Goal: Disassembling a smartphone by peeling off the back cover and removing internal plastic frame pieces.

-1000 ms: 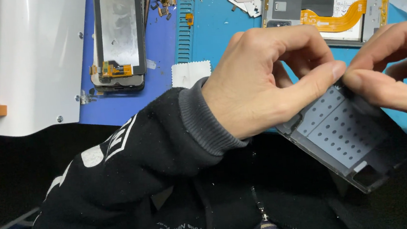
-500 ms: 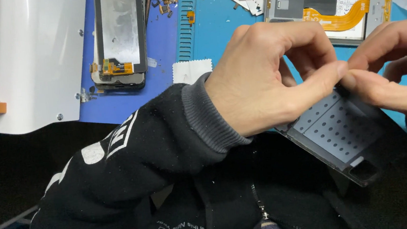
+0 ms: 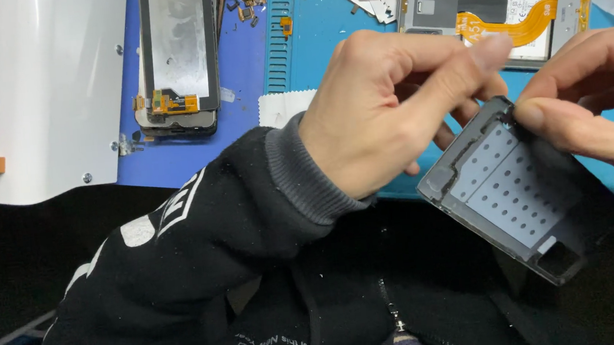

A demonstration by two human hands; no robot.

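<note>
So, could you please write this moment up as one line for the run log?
left hand: fingers raised above grey perforated phone back cover | right hand: pinching cover's top edge | behind: opened phone with orange flex cable on blue mat

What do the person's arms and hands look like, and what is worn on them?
Both hands are bare: no gloves, rings or watch in view. The left hand comes out of a black sweatshirt sleeve with a grey ribbed cuff and white printed marks. Of the right hand, only fingers and part of the back show; no sleeve is visible.

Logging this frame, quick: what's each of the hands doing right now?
Left hand: fingers pinched together at the top edge of the grey phone back panel; actual grip cannot be told.
Right hand: closed on that panel's top corner.
</note>
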